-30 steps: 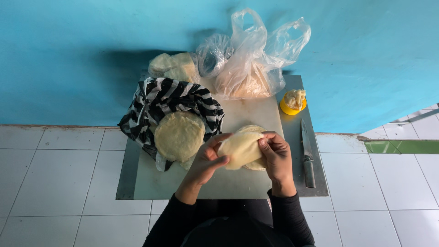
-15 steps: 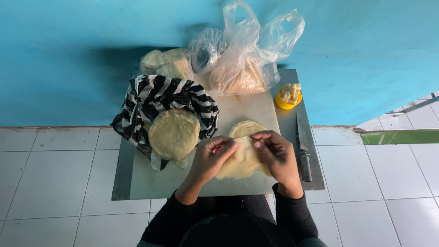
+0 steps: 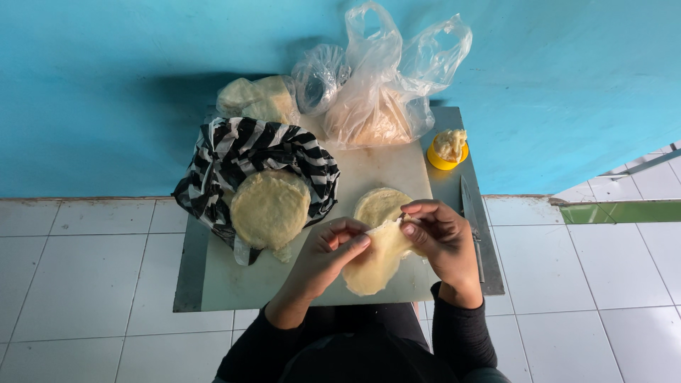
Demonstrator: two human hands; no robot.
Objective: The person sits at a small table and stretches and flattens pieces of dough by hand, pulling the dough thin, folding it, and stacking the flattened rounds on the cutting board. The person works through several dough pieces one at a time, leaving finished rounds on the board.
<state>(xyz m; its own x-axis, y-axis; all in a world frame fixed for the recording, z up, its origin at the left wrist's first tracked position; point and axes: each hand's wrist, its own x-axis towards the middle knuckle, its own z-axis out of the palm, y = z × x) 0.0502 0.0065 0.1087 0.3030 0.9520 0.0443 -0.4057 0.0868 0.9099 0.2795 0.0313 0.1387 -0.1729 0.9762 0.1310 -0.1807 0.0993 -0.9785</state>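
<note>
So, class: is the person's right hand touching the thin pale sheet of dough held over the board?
Touching. The head view shows the right hand pinching the top edge of the dough sheet between thumb and fingers, with no gap visible.

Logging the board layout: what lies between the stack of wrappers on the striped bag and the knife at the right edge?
In the head view, between the stack and the knife lie one flat wrapper on the white board and the sheet both hands pinch.
</note>
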